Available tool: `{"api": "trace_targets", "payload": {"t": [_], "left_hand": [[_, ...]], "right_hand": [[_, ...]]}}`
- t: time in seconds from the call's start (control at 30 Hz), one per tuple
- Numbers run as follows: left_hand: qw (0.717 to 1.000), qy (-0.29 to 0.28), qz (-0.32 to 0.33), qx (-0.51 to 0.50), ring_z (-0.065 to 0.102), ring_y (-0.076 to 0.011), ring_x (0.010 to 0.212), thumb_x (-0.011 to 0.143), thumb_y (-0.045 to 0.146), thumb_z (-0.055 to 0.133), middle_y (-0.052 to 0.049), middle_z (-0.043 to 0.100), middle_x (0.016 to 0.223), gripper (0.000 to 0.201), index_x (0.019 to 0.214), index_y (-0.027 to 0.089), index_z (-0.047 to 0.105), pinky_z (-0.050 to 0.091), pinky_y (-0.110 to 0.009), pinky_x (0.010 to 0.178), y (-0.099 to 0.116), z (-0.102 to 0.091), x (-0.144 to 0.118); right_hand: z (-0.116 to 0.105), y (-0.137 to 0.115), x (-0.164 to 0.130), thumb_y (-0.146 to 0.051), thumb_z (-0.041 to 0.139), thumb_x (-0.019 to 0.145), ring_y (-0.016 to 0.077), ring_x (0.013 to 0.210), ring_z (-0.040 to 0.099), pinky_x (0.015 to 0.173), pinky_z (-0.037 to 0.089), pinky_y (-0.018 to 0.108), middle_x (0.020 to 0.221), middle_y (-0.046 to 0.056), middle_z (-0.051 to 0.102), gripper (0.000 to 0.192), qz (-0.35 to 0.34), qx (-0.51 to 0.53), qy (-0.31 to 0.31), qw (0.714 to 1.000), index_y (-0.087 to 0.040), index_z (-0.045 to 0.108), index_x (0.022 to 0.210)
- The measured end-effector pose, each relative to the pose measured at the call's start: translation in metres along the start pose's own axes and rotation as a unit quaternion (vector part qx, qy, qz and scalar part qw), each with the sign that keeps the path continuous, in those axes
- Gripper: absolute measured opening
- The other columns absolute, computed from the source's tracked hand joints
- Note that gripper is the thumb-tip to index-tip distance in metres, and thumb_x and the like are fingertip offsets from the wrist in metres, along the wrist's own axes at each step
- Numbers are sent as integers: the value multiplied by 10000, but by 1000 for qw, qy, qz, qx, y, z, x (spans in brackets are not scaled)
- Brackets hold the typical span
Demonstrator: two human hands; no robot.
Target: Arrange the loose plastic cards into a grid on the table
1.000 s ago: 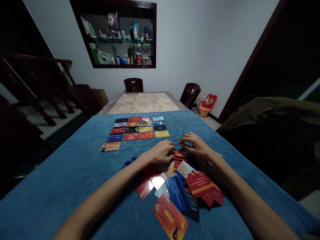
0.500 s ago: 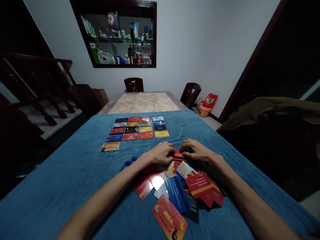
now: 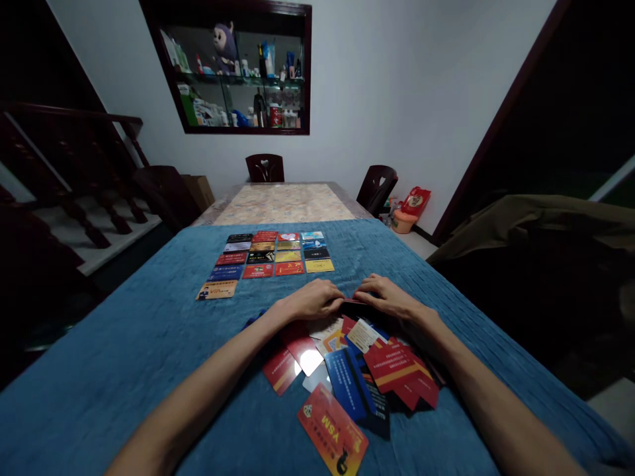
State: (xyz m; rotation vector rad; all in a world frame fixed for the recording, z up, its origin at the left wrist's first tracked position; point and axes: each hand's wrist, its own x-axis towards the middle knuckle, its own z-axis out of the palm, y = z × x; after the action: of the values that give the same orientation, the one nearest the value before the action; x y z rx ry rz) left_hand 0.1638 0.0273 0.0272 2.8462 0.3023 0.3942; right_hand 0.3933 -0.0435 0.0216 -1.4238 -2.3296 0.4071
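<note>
Between my two hands a red card (image 3: 353,302) is held by its ends, tilted so that mostly its edge shows. My left hand (image 3: 317,297) closes on its left end, and my right hand (image 3: 381,293) on its right end. Below them lies a loose pile of overlapping cards, among them a blue card (image 3: 348,383), a red card with a yellow stripe (image 3: 391,367) and a cream card (image 3: 364,335). An orange-red YSM card (image 3: 333,430) lies nearest to me. My left forearm hides part of the pile.
Beyond my hands, cards lie in neat rows on the blue cloth (image 3: 149,317), with a tan VIP card (image 3: 217,289) at the near left. The far tabletop (image 3: 282,201) is patterned. Chairs (image 3: 377,188) stand around it, and a shelf niche (image 3: 248,79) is in the wall.
The red card has been lifted from the pile and tipped from face-up to nearly edge-on between both hands. The rows of cards look the same.
</note>
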Motion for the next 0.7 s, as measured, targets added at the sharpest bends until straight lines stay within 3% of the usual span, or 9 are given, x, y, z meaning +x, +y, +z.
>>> {"api": "trace_targets", "payload": {"t": [0.17, 0.4, 0.53, 0.7], "left_hand": [[998, 19, -36, -55, 538, -123, 678, 978, 205, 422, -31, 672, 766, 327, 808, 136, 692, 386, -215, 660, -8, 1, 0], [981, 78, -98, -150, 578, -138, 729, 970, 309, 461, -33, 709, 833, 322, 920, 130, 724, 420, -216, 690, -17, 11, -1], [973, 92, -128, -171, 542, -129, 687, 955, 337, 459, -8, 672, 759, 351, 875, 125, 727, 404, -209, 645, -17, 12, 0], [968, 104, -143, -180, 507, -122, 645, 947, 339, 454, 3, 621, 695, 368, 822, 120, 722, 382, -207, 604, -16, 12, 0]], "right_hand": [[-3, 1, 0, -519, 335, 992, 241, 904, 601, 893, 436, 390, 865, 70, 733, 526, 51, 68, 73, 994, -200, 749, 938], [-8, 4, -5, -549, 521, 902, 246, 955, 610, 898, 444, 382, 976, 82, 731, 433, 30, 81, 73, 994, -199, 754, 1005], [-6, 3, -6, -409, 664, 805, 236, 913, 620, 842, 461, 356, 948, 69, 720, 304, 42, 33, 58, 997, -190, 752, 997], [1, 5, -3, -248, 571, 819, 213, 849, 614, 795, 457, 327, 848, 45, 712, 212, 47, -9, 57, 997, -188, 751, 914]]}}
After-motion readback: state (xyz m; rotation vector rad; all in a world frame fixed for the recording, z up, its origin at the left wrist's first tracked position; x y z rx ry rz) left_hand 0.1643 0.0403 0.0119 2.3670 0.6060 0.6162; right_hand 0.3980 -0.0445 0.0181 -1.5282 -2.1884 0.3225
